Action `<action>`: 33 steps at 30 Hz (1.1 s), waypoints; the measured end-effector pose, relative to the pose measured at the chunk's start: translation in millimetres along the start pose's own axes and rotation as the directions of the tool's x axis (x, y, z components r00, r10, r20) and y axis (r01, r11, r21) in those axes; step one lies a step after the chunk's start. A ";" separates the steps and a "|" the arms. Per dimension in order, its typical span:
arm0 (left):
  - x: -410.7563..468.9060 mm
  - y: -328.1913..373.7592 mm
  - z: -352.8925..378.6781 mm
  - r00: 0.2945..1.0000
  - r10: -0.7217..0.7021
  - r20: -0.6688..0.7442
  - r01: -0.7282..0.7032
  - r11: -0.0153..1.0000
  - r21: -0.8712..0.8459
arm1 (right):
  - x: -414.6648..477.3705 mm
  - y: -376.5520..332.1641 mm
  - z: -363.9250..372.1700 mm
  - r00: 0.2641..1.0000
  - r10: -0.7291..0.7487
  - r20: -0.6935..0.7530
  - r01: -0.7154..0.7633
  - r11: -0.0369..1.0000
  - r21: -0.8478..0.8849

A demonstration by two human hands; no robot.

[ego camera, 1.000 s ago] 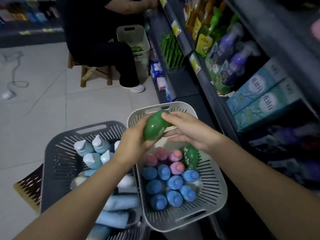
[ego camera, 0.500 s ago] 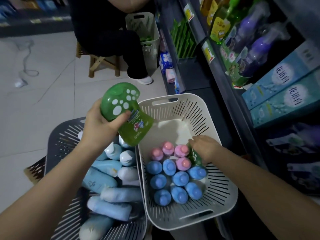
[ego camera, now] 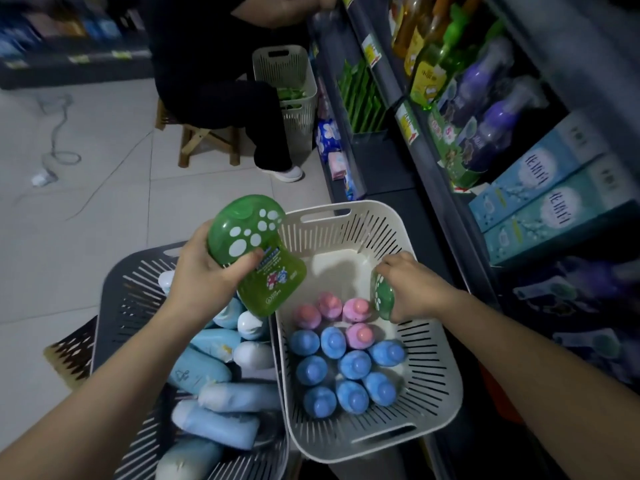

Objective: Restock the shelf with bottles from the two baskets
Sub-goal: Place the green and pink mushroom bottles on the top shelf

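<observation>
My left hand [ego camera: 204, 275] grips a green bottle [ego camera: 256, 258] with white paw prints on its cap, held above the seam between the two baskets. My right hand [ego camera: 412, 289] grips a second green bottle [ego camera: 382, 297] inside the white basket [ego camera: 436, 375]; the hand covers most of it. Several blue-capped bottles [ego camera: 346, 372] and pink-capped bottles [ego camera: 343, 315] stand upright in that basket. The dark grey basket [ego camera: 128, 292] at left holds several pale blue bottles [ego camera: 201, 368] lying on their sides. The shelf [ego camera: 433, 161] runs along the right.
A person in black sits on a wooden stool [ego camera: 207, 143] ahead, beside a tall white basket [ego camera: 294, 88]. The shelf carries green and purple bottles [ego camera: 485, 109] and blue boxes [ego camera: 554, 202]. A cable [ego camera: 59, 140] lies on the tiled floor at left.
My left hand took the green bottle from both hands and swung it left. My right hand dropped into the white basket, grasped the second green bottle and has lifted it slightly.
</observation>
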State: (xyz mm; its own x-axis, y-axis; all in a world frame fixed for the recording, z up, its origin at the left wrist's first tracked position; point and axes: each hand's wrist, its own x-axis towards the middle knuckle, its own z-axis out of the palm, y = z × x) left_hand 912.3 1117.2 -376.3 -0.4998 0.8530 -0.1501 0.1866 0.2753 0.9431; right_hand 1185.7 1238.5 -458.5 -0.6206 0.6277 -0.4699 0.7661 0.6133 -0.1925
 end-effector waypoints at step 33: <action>-187.5 143.1 3.7 0.301 -0.251 0.920 0.504 0.861 0.070 | -423.3 -222.1 -71.0 0.473 0.881 -0.016 0.638 -0.330 0.696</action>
State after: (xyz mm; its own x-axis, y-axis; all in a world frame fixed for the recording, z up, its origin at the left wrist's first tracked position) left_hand 1035.9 998.3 -214.3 0.5808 0.5956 -0.5549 -0.0317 0.6976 0.7158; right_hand 1266.4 870.7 -155.7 0.3783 0.8450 -0.3781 -0.5326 -0.1354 -0.8355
